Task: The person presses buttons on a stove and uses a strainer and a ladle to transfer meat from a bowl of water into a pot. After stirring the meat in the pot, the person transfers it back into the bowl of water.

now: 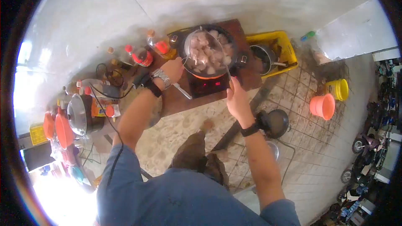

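A dark wok (pixel 232 42) stands on an induction cooker (pixel 209 87) with lit red digits. Pale chunks of meat (pixel 205 48) lie in a round strainer (pixel 187 47) over the wok, and more pieces are in the wok around it. At the wok's left edge, my left hand (pixel 172 70) is closed on the strainer's metal handle, which sticks out below it. My right hand (pixel 238 100) is closed around the wooden handle of a metal spatula (pixel 228 74) that reaches into the wok from the lower right; its head is hidden among the meat.
Bottles of sauce and oil (pixel 142 56) stand left of the wok. A black cable (pixel 109 119) runs near my left arm. A yellow crate (pixel 289 58) with a pot (pixel 264 54) is on the right. Buckets (pixel 322 106) and a dark pan (pixel 276 123) are lower right.
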`<state>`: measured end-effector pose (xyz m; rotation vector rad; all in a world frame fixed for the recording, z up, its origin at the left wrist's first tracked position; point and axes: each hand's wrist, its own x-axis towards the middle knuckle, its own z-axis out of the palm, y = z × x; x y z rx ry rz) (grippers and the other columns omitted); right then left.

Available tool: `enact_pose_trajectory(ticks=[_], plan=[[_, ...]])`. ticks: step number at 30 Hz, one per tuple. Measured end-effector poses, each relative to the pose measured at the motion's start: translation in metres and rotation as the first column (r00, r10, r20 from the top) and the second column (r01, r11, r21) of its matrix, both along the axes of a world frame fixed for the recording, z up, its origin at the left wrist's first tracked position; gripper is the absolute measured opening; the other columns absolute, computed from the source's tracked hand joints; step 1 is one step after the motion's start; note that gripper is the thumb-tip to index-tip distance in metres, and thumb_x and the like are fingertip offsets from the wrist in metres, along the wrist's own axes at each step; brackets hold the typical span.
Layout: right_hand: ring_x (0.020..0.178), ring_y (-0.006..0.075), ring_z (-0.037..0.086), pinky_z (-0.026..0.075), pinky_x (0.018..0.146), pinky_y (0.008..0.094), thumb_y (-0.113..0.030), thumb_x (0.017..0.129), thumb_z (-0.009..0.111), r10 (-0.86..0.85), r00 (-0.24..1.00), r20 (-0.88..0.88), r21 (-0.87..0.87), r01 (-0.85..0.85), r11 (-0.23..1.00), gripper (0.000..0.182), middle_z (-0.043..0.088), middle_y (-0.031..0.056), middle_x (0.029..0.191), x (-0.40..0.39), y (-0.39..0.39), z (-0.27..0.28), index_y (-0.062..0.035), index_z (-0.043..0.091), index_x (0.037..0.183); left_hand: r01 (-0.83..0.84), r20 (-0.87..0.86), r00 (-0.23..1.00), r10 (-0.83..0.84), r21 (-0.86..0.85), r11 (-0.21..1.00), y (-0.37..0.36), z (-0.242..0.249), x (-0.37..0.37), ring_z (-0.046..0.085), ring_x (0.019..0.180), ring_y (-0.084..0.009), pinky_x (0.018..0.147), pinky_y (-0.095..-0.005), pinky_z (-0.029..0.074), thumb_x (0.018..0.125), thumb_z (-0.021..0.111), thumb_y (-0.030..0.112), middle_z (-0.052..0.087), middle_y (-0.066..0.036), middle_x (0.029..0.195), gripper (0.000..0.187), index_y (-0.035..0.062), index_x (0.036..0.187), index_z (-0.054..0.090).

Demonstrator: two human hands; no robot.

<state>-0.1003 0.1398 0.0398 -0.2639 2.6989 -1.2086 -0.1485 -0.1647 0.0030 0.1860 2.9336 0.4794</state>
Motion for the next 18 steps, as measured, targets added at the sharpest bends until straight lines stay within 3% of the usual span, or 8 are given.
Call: enact_pose_trajectory(ticks=[1, 3, 7, 10, 11, 13, 17, 18], plan=[[0.1, 0.0393, 0.061, 0.051, 0.084, 0.0458, -0.006, 0.091, 0.055, 0.007, 1.0, -0.007, 0.015, -0.007, 1.0, 0.044, 0.064, 0.0239, 0.113, 0.001, 0.004, -0.007, 0.0001, 0.043, 0.133, -0.001, 0.002, 1.0, 0.001, 0.001, 1.0, 0.003, 0.007, -0.001, 0.065, 0.073, -0.0407, 0.061, -0.0473, 0.051, 0.091, 0.054, 0.02, 0.066, -0.022, 0.077, 0.021, 0.0, 0.096, 0.052], [0.098, 0.0401, 0.061, 0.051, 0.081, 0.0463, -0.007, 0.091, 0.055, -0.005, 0.999, -0.038, 0.012, 0.005, 1.0, 0.044, 0.064, 0.0242, 0.11, 0.006, 0.008, -0.019, 0.0002, 0.043, 0.133, -0.024, 0.139, 0.989, 0.048, -0.169, 0.985, 0.008, 0.018, -0.002, 0.067, 0.077, -0.0409, 0.068, -0.0505, 0.052, 0.091, 0.048, 0.014, 0.066, -0.025, 0.081, 0.017, -0.0019, 0.096, 0.051], [0.088, 0.0413, 0.061, 0.05, 0.074, 0.0481, -0.009, 0.092, 0.054, -0.01, 0.991, -0.137, 0.122, 0.026, 0.992, 0.044, 0.063, 0.0239, 0.097, 0.015, 0.02, -0.024, -0.0016, 0.042, 0.134, -0.014, 0.095, 0.995, 0.041, -0.266, 0.964, 0.01, 0.032, 0.0, 0.067, 0.078, -0.0407, 0.068, -0.0497, 0.053, 0.09, 0.047, 0.013, 0.067, -0.024, 0.08, 0.015, -0.0003, 0.096, 0.052], [0.083, 0.0413, 0.06, 0.049, 0.071, 0.0491, -0.01, 0.093, 0.054, -0.061, 0.992, -0.11, 0.155, 0.078, 0.985, 0.045, 0.06, 0.0229, 0.09, 0.027, 0.024, -0.01, -0.0046, 0.041, 0.136, -0.003, 0.043, 0.999, 0.017, -0.29, 0.957, 0.013, 0.044, 0.001, 0.068, 0.077, -0.0396, 0.066, -0.0485, 0.054, 0.09, 0.047, 0.012, 0.067, -0.024, 0.081, 0.014, 0.0, 0.096, 0.052], [0.083, 0.0413, 0.06, 0.049, 0.071, 0.0491, -0.01, 0.093, 0.054, -0.061, 0.992, -0.109, 0.152, 0.078, 0.985, 0.045, 0.06, 0.0229, 0.09, 0.032, 0.024, -0.004, -0.0046, 0.041, 0.136, -0.028, 0.02, 0.999, 0.036, -0.303, 0.953, 0.016, 0.049, 0.001, 0.068, 0.076, -0.0391, 0.065, -0.048, 0.054, 0.09, 0.047, 0.011, 0.067, -0.024, 0.08, 0.014, 0.0001, 0.096, 0.051], [0.108, 0.0422, 0.057, 0.047, 0.091, 0.045, -0.008, 0.092, 0.053, -0.103, 0.994, -0.033, 0.139, 0.107, 0.985, 0.042, 0.059, 0.0248, 0.119, 0.042, 0.026, 0.008, -0.0006, 0.046, 0.133, -0.051, -0.001, 0.999, 0.054, -0.316, 0.947, 0.019, 0.06, 0.001, 0.068, 0.075, -0.0387, 0.063, -0.0475, 0.054, 0.089, 0.048, 0.011, 0.067, -0.023, 0.08, 0.013, 0.0001, 0.097, 0.051], [0.11, 0.0424, 0.056, 0.046, 0.093, 0.0448, -0.007, 0.092, 0.052, -0.112, 0.992, -0.049, 0.127, 0.117, 0.985, 0.044, 0.059, 0.025, 0.12, 0.057, 0.02, 0.014, -0.0003, 0.045, 0.134, -0.047, -0.06, 0.998, 0.028, -0.362, 0.931, 0.01, 0.068, -0.002, 0.068, 0.07, -0.0374, 0.059, -0.0475, 0.053, 0.088, 0.049, 0.01, 0.067, -0.021, 0.076, 0.015, 0.0004, 0.099, 0.048], [0.101, 0.042, 0.058, 0.048, 0.085, 0.046, -0.008, 0.092, 0.054, -0.089, 0.992, -0.094, 0.078, 0.096, 0.992, 0.046, 0.06, 0.0244, 0.11, 0.058, 0.019, 0.008, -0.0022, 0.043, 0.136, -0.042, -0.091, 0.996, 0.009, -0.366, 0.93, 0.007, 0.072, -0.001, 0.068, 0.067, -0.0372, 0.056, -0.0477, 0.053, 0.087, 0.05, 0.01, 0.066, -0.02, 0.073, 0.018, 0.0002, 0.101, 0.045]])
